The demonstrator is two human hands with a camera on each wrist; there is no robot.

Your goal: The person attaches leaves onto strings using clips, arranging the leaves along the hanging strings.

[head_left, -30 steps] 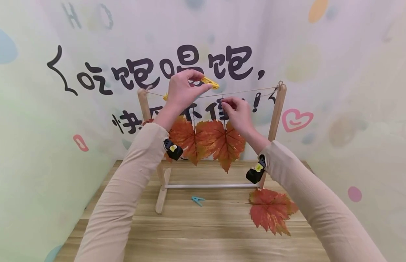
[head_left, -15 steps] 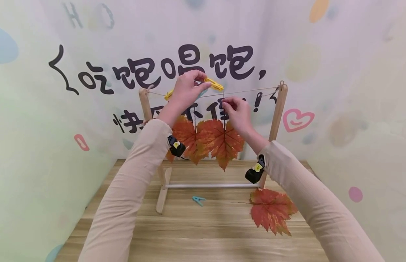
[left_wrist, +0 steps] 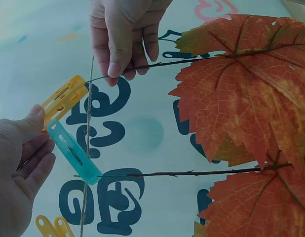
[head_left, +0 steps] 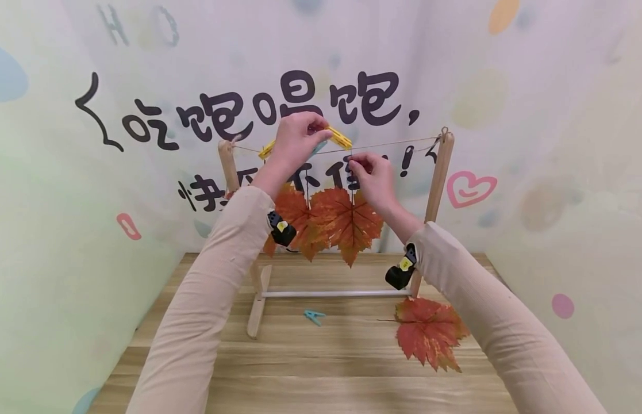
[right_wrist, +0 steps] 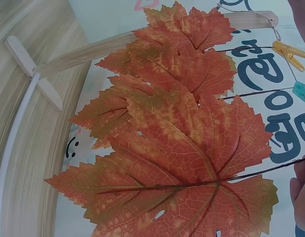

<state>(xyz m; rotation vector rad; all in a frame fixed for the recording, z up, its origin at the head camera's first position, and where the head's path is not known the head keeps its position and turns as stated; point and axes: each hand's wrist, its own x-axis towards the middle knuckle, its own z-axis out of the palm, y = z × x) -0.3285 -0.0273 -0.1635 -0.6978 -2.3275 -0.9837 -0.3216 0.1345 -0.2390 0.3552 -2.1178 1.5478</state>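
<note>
My left hand (head_left: pixel 295 141) pinches a yellow clothespin (left_wrist: pixel 63 101) by its handle end. Its nose meets the twine (head_left: pixel 398 144) and the upper end of a leaf stem in the left wrist view. Just below the twine, my right hand (head_left: pixel 375 178) pinches that stem between thumb and fingers. The orange-red artificial maple leaf (head_left: pixel 348 221) hangs down from it. Beside it a teal clothespin (left_wrist: pixel 73 150) clips a second leaf's stem (left_wrist: pixel 192 173) to the twine. Another yellow clothespin (right_wrist: pixel 290 49) sits farther along, at a third stem.
Two wooden posts, the left one (head_left: pixel 229 167) and the right one (head_left: pixel 438 178), hold the twine. A white rod (head_left: pixel 336 294) joins them low down. On the wooden table (head_left: pixel 300 368) lie a loose teal clothespin (head_left: pixel 314 317) and a red leaf (head_left: pixel 429 333) at the right.
My left hand has moved slightly right, and the yellow clothespin has tipped down onto the stem's top at the twine. The right hand, still holding the stem, has shifted slightly left with the leaf.
</note>
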